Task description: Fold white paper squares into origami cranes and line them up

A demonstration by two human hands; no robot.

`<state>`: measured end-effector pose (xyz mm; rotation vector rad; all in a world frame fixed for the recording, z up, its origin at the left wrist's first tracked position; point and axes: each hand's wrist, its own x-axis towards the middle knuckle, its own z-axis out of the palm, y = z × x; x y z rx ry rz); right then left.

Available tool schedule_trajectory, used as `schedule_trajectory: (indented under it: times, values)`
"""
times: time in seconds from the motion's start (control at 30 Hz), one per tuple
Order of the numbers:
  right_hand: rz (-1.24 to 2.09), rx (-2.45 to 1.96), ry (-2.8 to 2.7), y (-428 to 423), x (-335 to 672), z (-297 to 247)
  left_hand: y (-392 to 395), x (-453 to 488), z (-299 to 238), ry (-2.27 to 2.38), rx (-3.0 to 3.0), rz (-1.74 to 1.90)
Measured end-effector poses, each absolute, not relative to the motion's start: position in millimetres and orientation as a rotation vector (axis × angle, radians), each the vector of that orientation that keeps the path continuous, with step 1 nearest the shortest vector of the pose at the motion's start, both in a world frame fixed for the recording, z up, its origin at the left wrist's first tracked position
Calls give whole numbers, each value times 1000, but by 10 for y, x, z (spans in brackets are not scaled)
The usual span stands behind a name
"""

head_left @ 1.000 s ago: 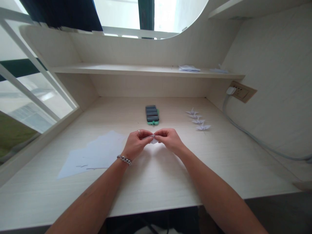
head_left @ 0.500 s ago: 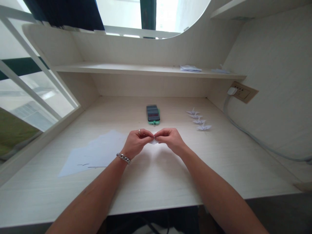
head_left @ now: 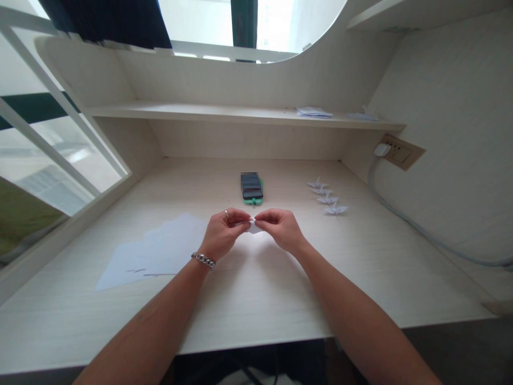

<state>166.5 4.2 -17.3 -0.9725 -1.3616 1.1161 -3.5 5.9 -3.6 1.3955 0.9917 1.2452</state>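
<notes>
A small folded piece of white paper is pinched between my two hands, just above the desk. My left hand, with a ring and a chain bracelet at the wrist, grips its left side between thumb and fingers. On the other side my right hand holds it the same way, fingertips close to the left ones. Most of the paper's upper part is hidden by my fingers. Beyond the hands lies a phone in a green case. Several folded paper cranes stand in a row to the right.
White paper sheets are spread on the desk at left. A shelf at the back bears folded papers. A plug sits in a wall socket, its grey cable running along the right wall.
My fingertips have shifted slightly upward on the paper, and a little more of its lower part shows between them. The cranes, phone and sheets stay where they were.
</notes>
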Motion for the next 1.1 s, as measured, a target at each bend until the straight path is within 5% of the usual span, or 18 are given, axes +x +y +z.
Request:
schedule_trajectory:
  times: [0.3,1.1]
  values:
    - [829,-984,-1525,12,1651,-219,57,-50,-41,1034,1465,1251]
    - [772,-1024,-1611,0,1654,-197,29,-39,-48,1015,1471,1306]
